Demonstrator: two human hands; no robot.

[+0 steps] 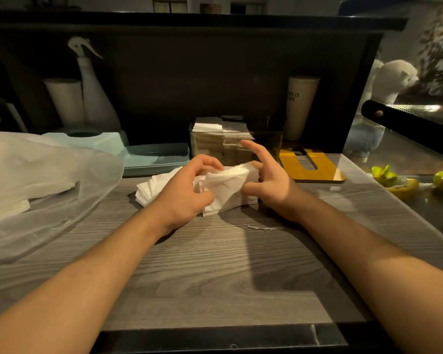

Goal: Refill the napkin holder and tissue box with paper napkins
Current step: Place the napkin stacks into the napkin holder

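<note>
A bundle of white paper napkins [228,185] sits on the wooden counter between my two hands. My left hand [187,190] grips its left side with curled fingers. My right hand [264,180] holds the right end with thumb and lower fingers, its index finger stretched up. More loose napkins [154,187] lie spread behind my left hand. Just beyond stands a clear napkin holder [266,141], filled with stacked napkins on its left side. A light-blue tissue box [108,141] rests to the left with its blue lid [154,157] lying beside it.
A translucent plastic bag [36,175] with napkin packs covers the left of the counter. A yellow board [315,164] lies right of the holder, lemon pieces [404,182] further right. A spray bottle [92,93], a paper roll [64,100] and a white cup [301,106] stand at the back.
</note>
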